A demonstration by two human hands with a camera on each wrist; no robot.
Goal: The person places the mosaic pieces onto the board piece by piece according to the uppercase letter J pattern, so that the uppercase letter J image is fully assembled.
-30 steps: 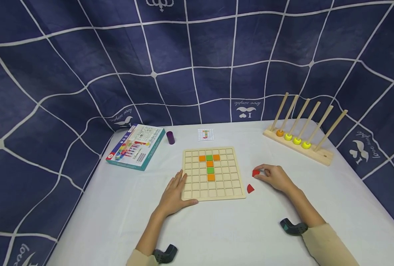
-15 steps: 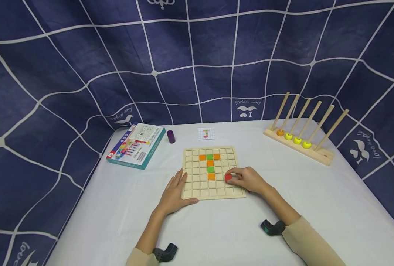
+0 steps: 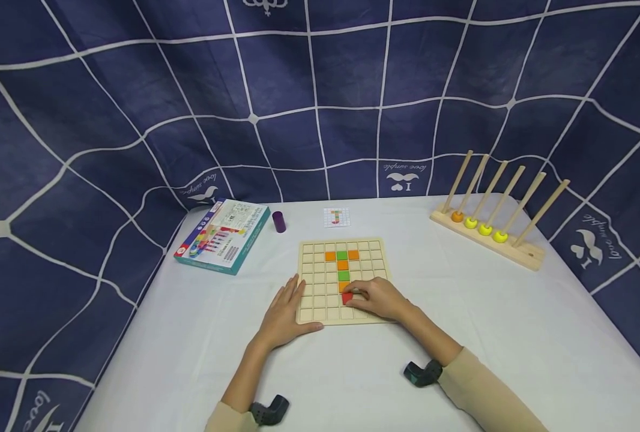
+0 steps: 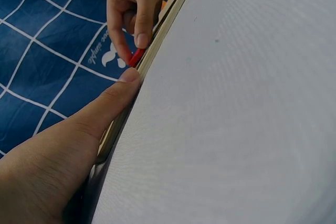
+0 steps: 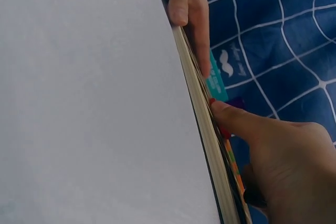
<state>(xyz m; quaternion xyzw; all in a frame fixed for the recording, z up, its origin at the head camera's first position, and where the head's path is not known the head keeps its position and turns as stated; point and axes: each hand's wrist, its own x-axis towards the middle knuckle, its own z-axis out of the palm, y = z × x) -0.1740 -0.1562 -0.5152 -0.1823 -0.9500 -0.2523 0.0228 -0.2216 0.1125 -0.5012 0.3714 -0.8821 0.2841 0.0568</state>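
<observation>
A pale wooden grid board [image 3: 320, 313] lies on the white table. My left hand [image 3: 283, 313] rests along its left edge, fingers stretched out over the rim and the thumb at the front left corner. With thumb and forefinger, my right hand [image 3: 380, 297] pinches a red tile [image 3: 347, 298] over the board, just below the lowest orange tile [image 3: 343, 287]. Orange and green tiles fill a T of cells, with a green tile [image 3: 344, 276] in its stem. In the left wrist view the red tile [image 4: 137, 56] shows between the right fingertips, close over the board.
A small pattern card [image 3: 337, 217] lies behind the board, and a purple cylinder [image 3: 279, 222] stands left of it. A game box [image 3: 224, 236] sits at the back left. At the back right is a wooden peg stand [image 3: 487, 239] with several beads.
My right hand has carried the red tile leftward from the table right of the board to below the orange tile. The left hand stays put. A second red piece is now hidden.
</observation>
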